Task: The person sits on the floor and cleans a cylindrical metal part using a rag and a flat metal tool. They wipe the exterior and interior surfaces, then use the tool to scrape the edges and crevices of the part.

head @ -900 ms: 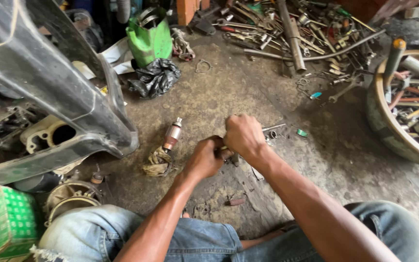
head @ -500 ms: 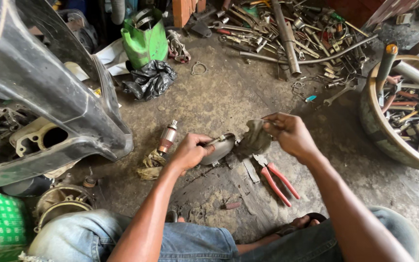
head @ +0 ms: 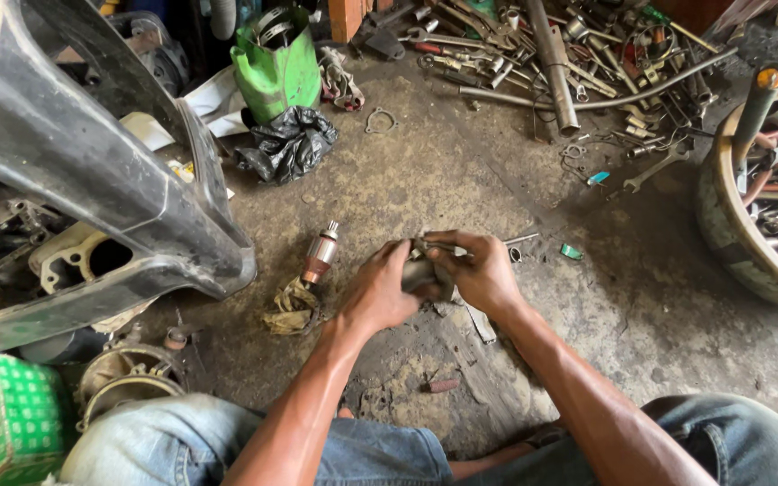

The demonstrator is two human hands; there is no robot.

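Grey part [head: 423, 273] mostly hidden between both hands, metal basin [head: 729, 225] cut off at right edge, green box [head: 6, 416] cropped at left

Green jug [head: 279, 74], black bag [head: 285, 144], green patterned box [head: 6, 418], possibly copper-coloured armature [head: 321, 255]

Armature [head: 321, 255] left of hands [head: 429, 283]

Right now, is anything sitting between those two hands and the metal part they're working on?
Only a grey rag, bunched between the left hand, the right hand and the metal part, which is mostly hidden under it. Nothing else is visible there.
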